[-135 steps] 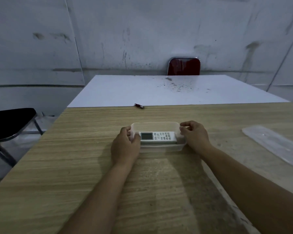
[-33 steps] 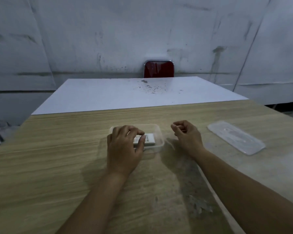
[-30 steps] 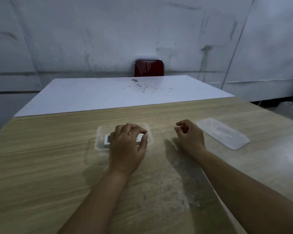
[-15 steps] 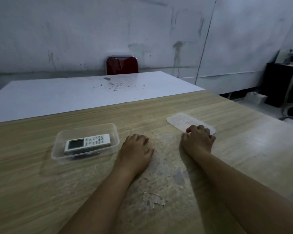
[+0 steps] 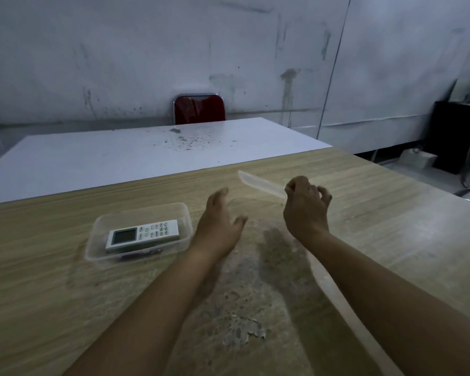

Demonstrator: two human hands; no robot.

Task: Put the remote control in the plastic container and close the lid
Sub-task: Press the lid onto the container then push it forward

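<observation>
Inside the clear plastic container (image 5: pixel 183 213) on our wooden table (image 5: pixel 52 280), the remote control (image 5: pixel 143 235) lies flat, screen up, so only the closing is left. Our right hand (image 5: pixel 305 210) pinches the lid (image 5: pixel 258 182) by its near end, tilted up off the table; thin and light, it will likely flex, so we judge a hold at both short ends safer for pressing it on. Our left hand (image 5: pixel 219 223) hangs open and empty just beside the container. Much of the lid hides behind our fingers, and its translucent edge is hard to trace.
</observation>
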